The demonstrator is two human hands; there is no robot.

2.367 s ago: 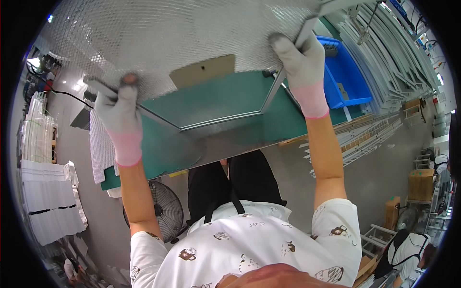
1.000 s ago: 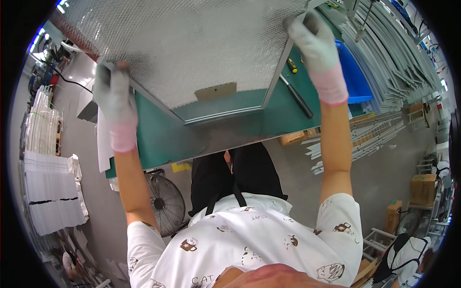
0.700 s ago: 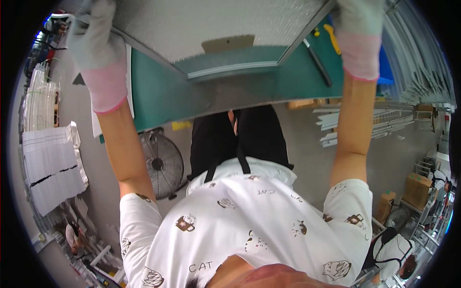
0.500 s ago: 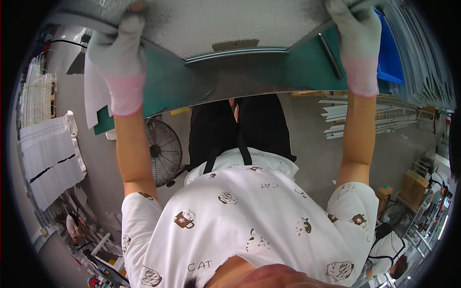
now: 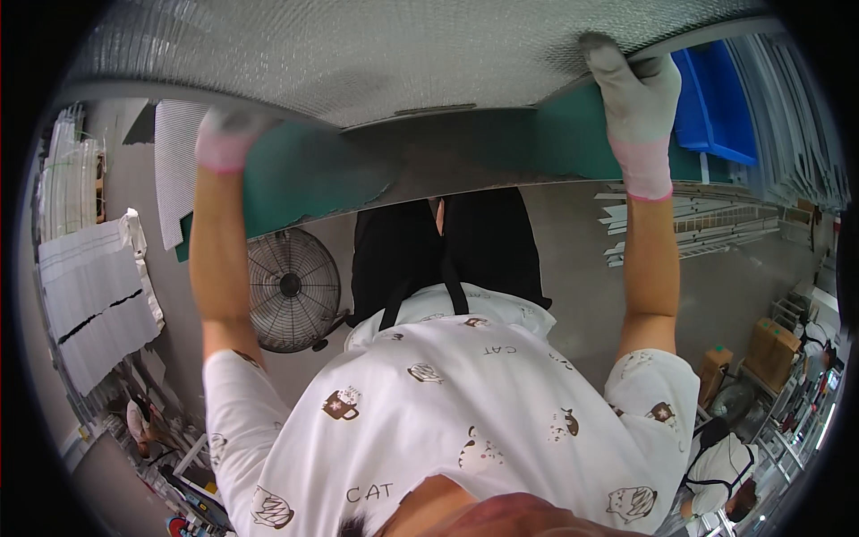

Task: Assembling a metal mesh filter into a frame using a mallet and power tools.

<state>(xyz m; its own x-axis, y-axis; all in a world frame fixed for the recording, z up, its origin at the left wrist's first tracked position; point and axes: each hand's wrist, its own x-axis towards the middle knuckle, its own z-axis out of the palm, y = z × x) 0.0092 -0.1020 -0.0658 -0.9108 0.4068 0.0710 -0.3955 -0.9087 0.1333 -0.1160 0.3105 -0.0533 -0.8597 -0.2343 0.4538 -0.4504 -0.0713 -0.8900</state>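
Note:
A large framed panel (image 5: pixel 358 54) with a silvery, fine-textured face and a grey rim spans the top of the view, raised over a green-topped worktable (image 5: pixel 573 134). My right hand (image 5: pixel 637 103), in a grey-white glove with a pink cuff, grips the panel's right rim, its dark-tipped thumb lying over the face. Below the panel's left rim is my left hand (image 5: pixel 228 134), gloved alike. Motion smears its fingers and the rim partly covers them, so I cannot see whether it touches the panel.
Right of the table edge sits a blue bin (image 5: pixel 713 103), beside stacked pale strips (image 5: pixel 787 116). A perforated sheet (image 5: pixel 172 170) hangs at the table's left end. On the floor stand a black fan (image 5: pixel 289 285) and light metal profiles (image 5: pixel 689 228). A person (image 5: pixel 720 465) is at lower right.
The panel has shifted and tilted, showing more of its face. My left hand has dropped from its grip over the left rim to below it. The right hand has moved left, still gripping.

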